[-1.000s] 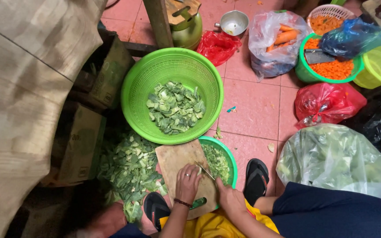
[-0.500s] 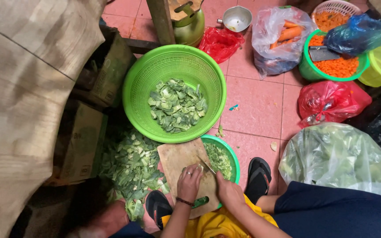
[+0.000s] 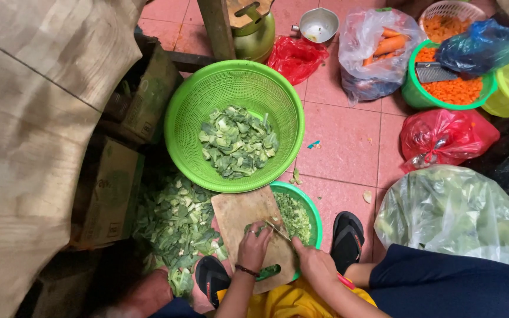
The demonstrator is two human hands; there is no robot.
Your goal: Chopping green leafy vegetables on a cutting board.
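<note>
Green vegetable pieces (image 3: 253, 228) lie on a wooden cutting board (image 3: 244, 219) that rests partly over a small green bowl (image 3: 309, 211) of finely chopped greens, low in the frame, between the person's sandalled feet. The left hand (image 3: 253, 250) presses down on the pieces, its fingers (image 3: 257, 231) curled closed over them. The right hand (image 3: 312, 264) is closed around the handle of a knife (image 3: 278, 231), whose thin blade angles across the board toward the left fingertips.

The cut looks best made with the left fingertips tucked back from the edge, since blade and fingers sit very close together here. As the board overhangs the bowl, steady downward pressure should keep it from tipping.

Just beyond the board stands a large green colander basket (image 3: 179, 132) holding coarsely cut leaves; to its left, a loose heap of cut greens (image 3: 175, 221) spreads over the floor beside cardboard boxes (image 3: 110, 188). On the tiled floor (image 3: 343, 147) to the right sit a clear bag of leafy greens (image 3: 452, 215), a red plastic bag (image 3: 446, 135), a bag of whole carrots (image 3: 378, 50) and a green tub of grated carrot (image 3: 452, 91) with a grater lying on it. A green gas cylinder (image 3: 254, 32) and a metal cup (image 3: 318, 25) stand farther back.
</note>
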